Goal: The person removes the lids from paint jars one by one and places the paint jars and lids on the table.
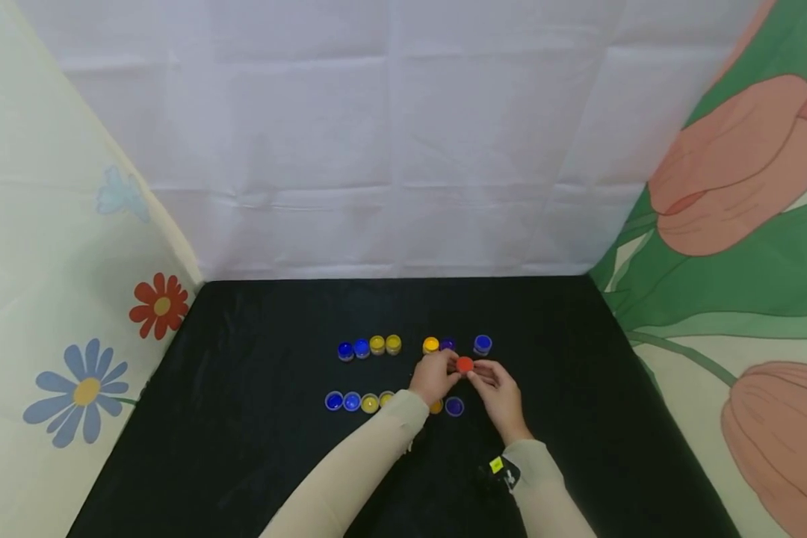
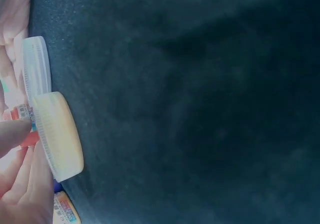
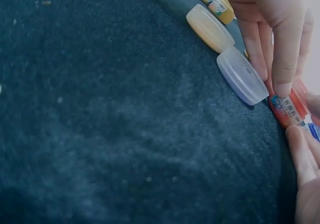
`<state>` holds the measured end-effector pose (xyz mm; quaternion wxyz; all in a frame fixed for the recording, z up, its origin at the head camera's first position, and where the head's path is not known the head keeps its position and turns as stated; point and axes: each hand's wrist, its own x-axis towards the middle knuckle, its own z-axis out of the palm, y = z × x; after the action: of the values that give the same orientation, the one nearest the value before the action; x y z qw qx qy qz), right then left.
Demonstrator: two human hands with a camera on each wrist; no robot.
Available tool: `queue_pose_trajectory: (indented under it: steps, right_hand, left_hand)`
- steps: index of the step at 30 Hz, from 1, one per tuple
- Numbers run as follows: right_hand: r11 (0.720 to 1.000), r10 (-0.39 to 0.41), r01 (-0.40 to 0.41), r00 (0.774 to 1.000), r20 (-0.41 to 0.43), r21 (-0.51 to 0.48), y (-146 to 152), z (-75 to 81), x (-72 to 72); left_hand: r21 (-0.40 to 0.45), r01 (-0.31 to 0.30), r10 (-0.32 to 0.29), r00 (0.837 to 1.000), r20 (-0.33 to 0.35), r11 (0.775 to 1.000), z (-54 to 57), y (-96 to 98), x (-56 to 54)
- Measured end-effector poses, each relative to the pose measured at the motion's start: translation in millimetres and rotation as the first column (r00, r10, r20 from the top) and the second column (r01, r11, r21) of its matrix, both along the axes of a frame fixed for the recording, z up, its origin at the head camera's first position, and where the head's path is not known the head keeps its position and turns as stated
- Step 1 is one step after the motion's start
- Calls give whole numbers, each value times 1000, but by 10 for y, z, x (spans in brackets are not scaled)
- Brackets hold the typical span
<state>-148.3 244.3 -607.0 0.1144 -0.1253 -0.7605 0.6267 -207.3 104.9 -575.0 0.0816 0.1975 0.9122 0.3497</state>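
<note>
A small red paint pot (image 1: pixel 465 365) with a printed label is between my two hands at the right of the rows. My left hand (image 1: pixel 433 376) pinches it with thumb and fingers from the left. From the other side, my right hand (image 1: pixel 500 392) grips it with fingertips and thumb. The label on the red paint pot (image 3: pixel 286 110) shows in the right wrist view. Nearest in front are an orange-tinted ribbed lid (image 3: pixel 210 28) and a purple-tinted lid (image 3: pixel 242 75). Behind the hands stand an orange paint pot (image 1: pixel 431 344) and a purple one (image 1: pixel 447 344), partly hidden.
Blue pots (image 1: pixel 346 351) and yellow pots (image 1: pixel 385 344) form a back row at left. In front lie blue lids (image 1: pixel 343 401) and yellow lids (image 1: pixel 370 403), partly covered by the left sleeve. Another blue-purple pot (image 1: pixel 482 344) stands back right. Black cloth (image 1: pixel 255 388) covers the table.
</note>
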Motion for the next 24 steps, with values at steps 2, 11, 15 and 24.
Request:
queue_pose_trajectory:
  steps: [2, 11, 15, 24]
  right_hand:
    - [1000, 4, -4, 1000, 9, -14, -15, 5, -3]
    - [1000, -3, 3, 1000, 13, 9, -60, 5, -24]
    - [998, 12, -12, 1000, 3, 54, -56, -7, -23]
    - [988, 75, -79, 997, 37, 134, -27, -16, -21]
  left_hand:
    - [-16, -1, 0, 1000, -3, 1000, 3, -6, 0]
    - [-96, 12, -12, 1000, -9, 995, 37, 2, -16]
    - [-129, 22, -25, 999, -22, 991, 57, 5, -21]
    - [-176, 48, -54, 998, -30, 983, 53, -1, -29]
